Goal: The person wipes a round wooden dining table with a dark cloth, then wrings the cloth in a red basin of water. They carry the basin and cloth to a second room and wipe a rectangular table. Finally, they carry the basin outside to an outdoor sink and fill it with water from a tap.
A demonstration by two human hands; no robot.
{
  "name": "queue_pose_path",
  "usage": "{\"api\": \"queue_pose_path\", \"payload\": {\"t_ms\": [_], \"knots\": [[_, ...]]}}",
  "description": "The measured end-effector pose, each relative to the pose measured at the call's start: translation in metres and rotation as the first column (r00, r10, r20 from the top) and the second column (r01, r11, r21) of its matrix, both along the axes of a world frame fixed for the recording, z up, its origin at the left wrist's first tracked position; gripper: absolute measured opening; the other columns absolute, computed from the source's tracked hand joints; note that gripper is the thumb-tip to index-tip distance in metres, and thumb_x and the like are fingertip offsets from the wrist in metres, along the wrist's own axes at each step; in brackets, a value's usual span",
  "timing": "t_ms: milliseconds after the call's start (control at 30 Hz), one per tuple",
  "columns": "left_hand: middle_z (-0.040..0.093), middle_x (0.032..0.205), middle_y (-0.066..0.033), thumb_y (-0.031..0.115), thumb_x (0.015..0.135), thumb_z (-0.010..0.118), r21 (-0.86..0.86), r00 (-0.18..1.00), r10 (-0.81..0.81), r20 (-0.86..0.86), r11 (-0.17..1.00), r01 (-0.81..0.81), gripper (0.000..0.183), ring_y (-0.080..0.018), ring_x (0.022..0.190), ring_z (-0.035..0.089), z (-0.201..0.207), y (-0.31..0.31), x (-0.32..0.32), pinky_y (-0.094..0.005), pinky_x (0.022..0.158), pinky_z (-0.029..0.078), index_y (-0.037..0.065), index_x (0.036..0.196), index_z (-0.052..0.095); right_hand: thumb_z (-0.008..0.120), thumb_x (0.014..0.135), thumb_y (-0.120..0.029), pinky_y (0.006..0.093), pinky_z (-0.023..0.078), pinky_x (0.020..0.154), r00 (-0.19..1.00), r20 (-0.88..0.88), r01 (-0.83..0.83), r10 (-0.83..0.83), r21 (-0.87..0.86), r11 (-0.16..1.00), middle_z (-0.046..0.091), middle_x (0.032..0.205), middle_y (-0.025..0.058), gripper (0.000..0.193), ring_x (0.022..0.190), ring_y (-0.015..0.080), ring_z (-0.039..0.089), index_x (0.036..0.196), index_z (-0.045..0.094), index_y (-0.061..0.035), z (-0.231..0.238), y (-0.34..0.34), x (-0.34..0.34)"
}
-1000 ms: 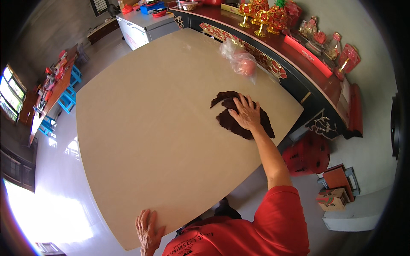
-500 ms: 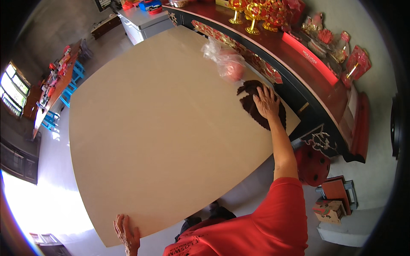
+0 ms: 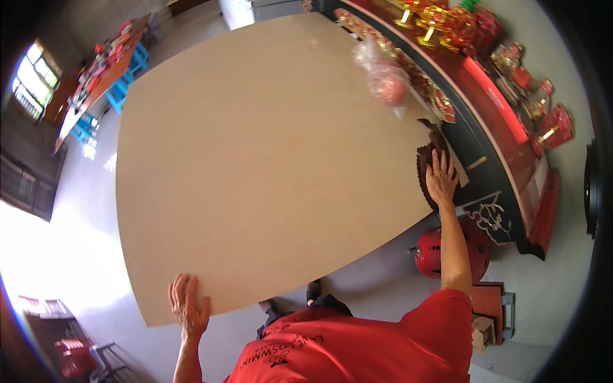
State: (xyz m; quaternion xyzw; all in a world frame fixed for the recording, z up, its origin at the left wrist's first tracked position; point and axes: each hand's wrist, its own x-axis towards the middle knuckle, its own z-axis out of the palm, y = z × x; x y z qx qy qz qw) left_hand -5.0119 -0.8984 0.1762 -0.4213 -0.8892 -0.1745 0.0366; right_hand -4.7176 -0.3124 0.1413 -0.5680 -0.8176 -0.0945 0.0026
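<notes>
A large beige table top [image 3: 268, 159] fills the middle of the view. My right hand [image 3: 440, 177] lies flat, fingers spread, on a dark brown cloth [image 3: 426, 167] at the table's right edge. My left hand [image 3: 187, 306] grips the near left edge of the table top. A clear plastic bag with red things inside [image 3: 386, 73] sits on the far right part of the table.
A long dark and red altar cabinet [image 3: 504, 147] with gold and red ornaments [image 3: 447, 19] runs along the right. A red helmet [image 3: 447, 252] lies on the floor beside a small wooden stool [image 3: 488, 309]. Blue stools and a long table [image 3: 102, 70] stand far left.
My right hand has slid the brown cloth from the table's right middle out to its right edge. My left hand has stayed on the near edge while the view swung right.
</notes>
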Motion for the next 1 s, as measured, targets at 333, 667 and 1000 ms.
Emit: {"api": "queue_pose_path", "payload": {"t_ms": [333, 667, 1000], "knots": [[0.041, 0.133, -0.016, 0.025, 0.073, 0.068, 0.111, 0.995, -0.042, 0.088, 0.993, 0.032, 0.057, -0.0381, 0.129, 0.032, -0.002, -0.021, -0.007, -0.055, 0.106, 0.023, 0.01, 0.125, 0.051, 0.04, 0.09, -0.055, 0.0702, 0.015, 0.1, 0.951, -0.084, -0.303, 0.298, -0.057, 0.951, 0.017, 0.151, 0.0108, 0.068, 0.137, 0.0409, 0.014, 0.145, 0.023, -0.0181, 0.018, -0.141, -0.187], [0.035, 0.137, -0.0183, 0.034, 0.078, 0.065, 0.399, 0.953, -0.229, 0.199, 0.907, 0.135, 0.061, -0.0418, 0.133, 0.022, -0.002, -0.04, -0.017, -0.0548, 0.107, 0.021, 0.01, 0.13, 0.045, 0.049, 0.085, -0.056, 0.0691, 0.018, 0.098, 0.595, -0.192, -0.773, 0.78, 0.129, 0.621, 0.028, 0.147, 0.011, 0.07, 0.135, 0.038, 0.021, 0.14, 0.035, -0.0146, 0.01, -0.333, -0.353], [0.043, 0.13, -0.0163, 0.012, 0.072, 0.071, 0.376, 0.993, 0.115, 0.038, 0.919, -0.121, 0.054, -0.0391, 0.128, 0.031, 0.022, -0.1, -0.062, -0.0511, 0.105, 0.027, 0.006, 0.122, 0.051, 0.052, 0.082, -0.055, 0.0575, 0.013, 0.107, 0.134, -0.28, -0.988, 0.951, -0.118, 0.104, 0.031, 0.146, 0.0073, 0.064, 0.136, 0.0305, 0.022, 0.136, 0.042, -0.0213, 0.047, -0.433, -0.242]]}}
